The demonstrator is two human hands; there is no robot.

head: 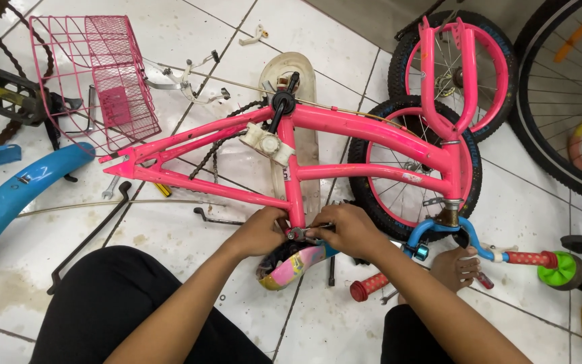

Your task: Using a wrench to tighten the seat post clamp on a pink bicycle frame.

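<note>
Upside-down pink frame (345, 135) lies across the white tile floor (190, 229), and both hands are right at the seat post, bottom centre. The left hand (259, 232) curls around the post clamp area, fingers closed on it from the left. The right hand (353, 229) presses in from the right, thumb and fingers pinching a small metal wrench (302, 234) that sits on the clamp bolt. The two hands nearly touch, knuckle to knuckle. Just below them, the colourful saddle (289, 264) rests on the floor, partly hidden by the wrists.

Around the action: the front wheel (409, 178) lies under the frame's right end, the pink fork (447, 74) sticks upward, and a second wheel (453, 64) lies behind it. Blue handlebars (469, 236) with red grips (369, 286) rest near a bare foot (457, 266). Up left, a pink wire basket (95, 77) sits on the floor; a blue mudguard (15, 202) curves along the left edge. A black chain (220, 145) hangs slack beneath the frame, and a thin rod (89, 239) lies near the person's dark-clothed knee (109, 296).
</note>
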